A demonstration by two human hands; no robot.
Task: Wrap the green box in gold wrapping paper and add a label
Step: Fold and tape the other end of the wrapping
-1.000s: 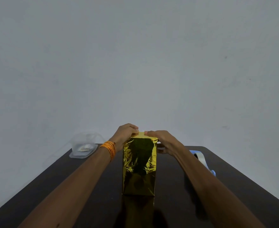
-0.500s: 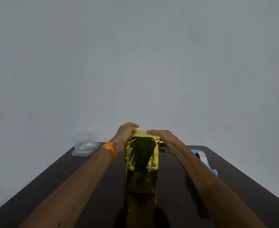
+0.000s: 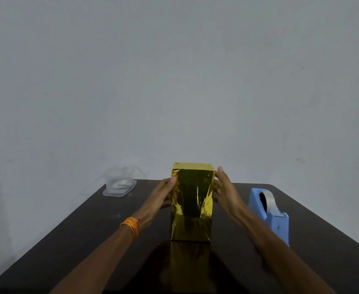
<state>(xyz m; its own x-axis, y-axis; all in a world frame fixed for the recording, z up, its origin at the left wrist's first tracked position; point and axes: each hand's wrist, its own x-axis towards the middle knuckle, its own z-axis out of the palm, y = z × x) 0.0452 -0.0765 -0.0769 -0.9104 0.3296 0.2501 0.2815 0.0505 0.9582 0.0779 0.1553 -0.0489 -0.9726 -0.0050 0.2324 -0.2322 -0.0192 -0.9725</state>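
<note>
The box stands upright in the middle of the dark table. It is fully covered in shiny, creased gold paper, so no green shows. The paper on its top is folded flat. My left hand lies flat against the upper left side, with the thumb at the front edge. My right hand presses the upper right side with its fingers stretched up toward the top corner. The box is held between both hands. No label is visible on the faces I can see.
A blue tape dispenser with a clear tape roll stands right of the box, close to my right forearm. A clear plastic container holding small pale items sits at the table's far left corner. A grey wall rises just behind the table.
Both hands have left the top of the box and slid down onto its left and right sides. The top fold now lies uncovered, and the view has tilted lower.
</note>
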